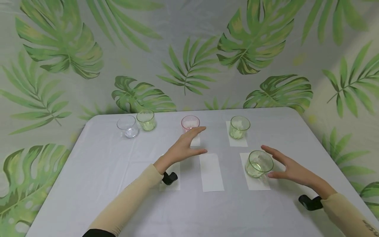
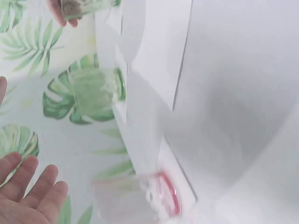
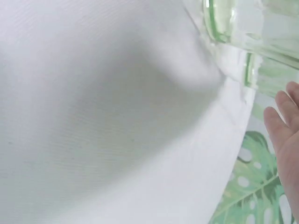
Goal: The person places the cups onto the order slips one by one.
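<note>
My left hand (image 1: 185, 147) hovers over the middle of the table, thumb and fingers spread with nothing between them. Just beyond it stands a pink-rimmed clear glass (image 1: 189, 121), partly covered by the hand; its clear side (image 2: 128, 200) shows in the left wrist view. On the right, a green-tinted glass (image 1: 258, 165) stands upright on a white paper card (image 1: 259, 186). Beside that glass is my right hand (image 1: 293, 169), thumb and fingers parted around its right side. In the right wrist view, straight fingers (image 3: 279, 128) appear below the green glass (image 3: 261, 28).
Another green glass (image 1: 239, 128) stands on a card (image 1: 238, 142) at the back right. At the back left are a clear glass (image 1: 128, 127) and a green one (image 1: 146, 121). A bare white card (image 1: 212, 172) lies between the hands, another (image 1: 174, 184) under the left wrist.
</note>
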Demonstrator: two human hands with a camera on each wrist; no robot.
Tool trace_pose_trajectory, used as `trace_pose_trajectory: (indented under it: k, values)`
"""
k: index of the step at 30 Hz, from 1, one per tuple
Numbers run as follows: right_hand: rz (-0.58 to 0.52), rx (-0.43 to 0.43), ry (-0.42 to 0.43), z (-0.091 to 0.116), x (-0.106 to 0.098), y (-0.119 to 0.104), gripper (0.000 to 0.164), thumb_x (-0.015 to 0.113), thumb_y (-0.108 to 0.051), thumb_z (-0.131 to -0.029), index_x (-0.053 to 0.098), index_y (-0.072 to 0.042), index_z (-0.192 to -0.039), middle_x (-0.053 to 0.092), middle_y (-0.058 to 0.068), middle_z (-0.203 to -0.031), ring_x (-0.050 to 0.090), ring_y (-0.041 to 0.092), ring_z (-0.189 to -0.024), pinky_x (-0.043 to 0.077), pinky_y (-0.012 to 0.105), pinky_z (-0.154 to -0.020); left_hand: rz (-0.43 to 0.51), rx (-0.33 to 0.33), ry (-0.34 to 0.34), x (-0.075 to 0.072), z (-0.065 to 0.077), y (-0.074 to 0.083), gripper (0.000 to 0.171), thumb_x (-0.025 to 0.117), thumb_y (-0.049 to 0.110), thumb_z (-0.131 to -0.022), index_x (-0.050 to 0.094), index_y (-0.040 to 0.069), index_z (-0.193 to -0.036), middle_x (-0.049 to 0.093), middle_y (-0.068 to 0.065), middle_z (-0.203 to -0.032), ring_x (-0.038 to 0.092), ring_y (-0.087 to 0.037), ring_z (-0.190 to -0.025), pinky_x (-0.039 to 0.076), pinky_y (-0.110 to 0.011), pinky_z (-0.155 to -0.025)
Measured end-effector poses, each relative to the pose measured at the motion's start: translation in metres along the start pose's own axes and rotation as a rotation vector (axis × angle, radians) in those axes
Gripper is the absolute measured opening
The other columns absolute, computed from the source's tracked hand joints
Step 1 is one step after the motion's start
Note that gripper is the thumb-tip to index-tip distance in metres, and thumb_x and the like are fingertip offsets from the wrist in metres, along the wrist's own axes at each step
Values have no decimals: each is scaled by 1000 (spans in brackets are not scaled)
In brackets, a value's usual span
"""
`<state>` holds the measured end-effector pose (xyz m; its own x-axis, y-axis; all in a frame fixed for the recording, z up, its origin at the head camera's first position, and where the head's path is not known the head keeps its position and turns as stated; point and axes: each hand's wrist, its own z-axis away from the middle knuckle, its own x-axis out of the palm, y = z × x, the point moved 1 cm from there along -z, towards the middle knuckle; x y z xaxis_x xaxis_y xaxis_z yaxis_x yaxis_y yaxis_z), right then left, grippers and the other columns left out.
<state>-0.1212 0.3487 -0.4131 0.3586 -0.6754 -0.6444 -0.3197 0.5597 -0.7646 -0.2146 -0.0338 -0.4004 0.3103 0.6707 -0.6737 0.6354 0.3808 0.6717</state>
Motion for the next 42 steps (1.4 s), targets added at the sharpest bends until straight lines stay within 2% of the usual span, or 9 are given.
trace_pose_trajectory:
  k: [3, 6, 8, 10, 13, 19, 27, 34, 42]
  values:
    - [10, 7, -5, -2, -2, -4, 85, 72, -12, -85, 21, -16, -154, 22, 14, -154, 18, -5, -134, 22, 7, -98, -8, 9, 54, -16, 9, -4, 77, 77, 27, -83, 37, 6, -146, 39, -7, -147, 33, -20, -136, 30, -39, -110]
    - [16, 29, -12, -4, -3, -9, 86, 72, -13, -85, 21, -19, -154, 21, 13, -155, 19, 24, -141, 26, 38, -110, -34, 21, 109, -32, 19, -8, 77, 78, 23, -82, 38, 4, -145, 41, -10, -146, 35, -22, -135, 31, -41, -109]
    - [19, 36, -13, -5, -3, -13, 87, 73, -13, -84, 21, -20, -154, 21, 13, -155, 19, 42, -138, 25, 61, -104, -59, 17, 140, -42, 26, -12, 78, 79, 23, -81, 38, 3, -145, 42, -10, -145, 36, -23, -134, 31, -42, -109]
    - [21, 35, -14, -7, -3, -17, 88, 73, -14, -84, 20, -21, -154, 20, 13, -155, 17, 51, -134, 23, 74, -94, -74, 2, 167, -53, 34, -17, 78, 79, 21, -81, 38, 3, -145, 42, -11, -144, 37, -25, -133, 32, -44, -108]
    - [38, 38, -8, -11, -3, -23, 87, 73, -16, -84, 21, -23, -154, 20, 11, -155, 17, 47, -136, 24, 74, -93, -98, -44, 204, -70, 45, -24, 77, 78, 21, -82, 38, 4, -145, 42, -12, -144, 37, -27, -133, 33, -46, -107]
    - [58, 49, 2, -21, 0, -31, 84, 72, -19, -86, 22, -26, -153, 21, 7, -156, 17, 18, -140, 27, 70, -95, -142, -149, 265, -99, 68, -40, 77, 79, 19, -81, 38, 3, -145, 40, -16, -145, 34, -34, -134, 29, -53, -107]
    - [38, 24, -13, -37, 8, -42, 84, 73, -19, -85, 24, -25, -153, 21, 10, -155, 20, 41, -138, 28, 70, -95, -200, -249, 343, -129, 93, -67, 76, 78, 14, -81, 38, -2, -143, 39, -23, -143, 33, -40, -133, 28, -58, -105]
    - [-1, 23, -42, -49, 21, -52, 82, 72, -23, -86, 24, -26, -153, 19, 11, -156, 16, 41, -140, 24, 72, -97, -208, -357, 374, -146, 107, -92, 74, 76, 16, -83, 37, -2, -143, 38, -24, -143, 32, -42, -133, 27, -58, -106]
    - [9, 4, -75, -62, 38, -62, 83, 73, -32, -86, 24, -30, -152, 23, 5, -155, 19, 37, -140, 26, 67, -101, -222, -429, 368, -158, 116, -112, 75, 74, 19, -85, 33, -4, -144, 33, -27, -145, 27, -44, -134, 23, -58, -108]
